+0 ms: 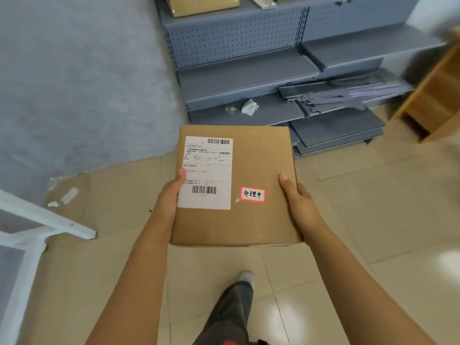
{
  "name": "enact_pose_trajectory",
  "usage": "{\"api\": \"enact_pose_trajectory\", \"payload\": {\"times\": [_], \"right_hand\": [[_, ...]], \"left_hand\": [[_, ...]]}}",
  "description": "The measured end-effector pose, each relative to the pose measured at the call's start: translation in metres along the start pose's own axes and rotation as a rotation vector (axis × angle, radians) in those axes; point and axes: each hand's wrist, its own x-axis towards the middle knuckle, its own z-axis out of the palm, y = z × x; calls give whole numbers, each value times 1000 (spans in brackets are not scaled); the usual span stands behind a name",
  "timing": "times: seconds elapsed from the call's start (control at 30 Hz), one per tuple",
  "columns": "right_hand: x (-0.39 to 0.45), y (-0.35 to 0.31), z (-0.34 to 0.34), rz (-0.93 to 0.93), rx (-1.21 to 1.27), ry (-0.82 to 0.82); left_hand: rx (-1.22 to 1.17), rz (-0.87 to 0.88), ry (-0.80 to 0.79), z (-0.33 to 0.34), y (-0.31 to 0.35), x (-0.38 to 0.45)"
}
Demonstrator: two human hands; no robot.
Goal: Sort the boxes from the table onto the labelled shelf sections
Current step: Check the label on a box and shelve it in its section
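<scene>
A flat brown cardboard box (258, 158) is held level in front of me, above the floor. It carries a white shipping label with barcodes and a small red-edged sticker with handwritten characters. My left hand (171, 195) grips its left edge, thumb on top over the label. Gripping the right edge is my right hand (297, 197), thumb on top too. Ahead stands a grey metal shelf unit (246, 70) with pegboard backing; another brown box (201, 5) sits on an upper shelf at the top.
Loose grey shelf boards and brackets (336, 98) lie piled on the unit's bottom right. Crumpled paper (250, 107) lies on the lowest shelf. A white frame (44, 220) stands at the left, wooden furniture (433, 95) at the right. Flattened cardboard (119, 185) covers the tiled floor; my leg shows below.
</scene>
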Motion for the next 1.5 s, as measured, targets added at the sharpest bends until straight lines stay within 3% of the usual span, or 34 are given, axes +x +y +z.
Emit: {"api": "enact_pose_trajectory", "payload": {"times": [0.3, 0.57, 0.93, 1.07, 1.33, 1.5], "right_hand": [[103, -60, -109, -17, 76, 183], [180, -95, -230, 12, 154, 294], [322, -204, -423, -158, 76, 248], [367, -261, -463, -249, 55, 216], [459, -368, -495, -379, -29, 143], [514, -428, -508, -434, -70, 154]], "left_hand": [[107, -3, -166, 153, 46, 122], [181, -21, -292, 314, 65, 178], [196, 168, -203, 546, 114, 235], [148, 221, -231, 594, 154, 270], [294, 328, 19, 676, 273, 430], [48, 393, -161, 699, 296, 414]]}}
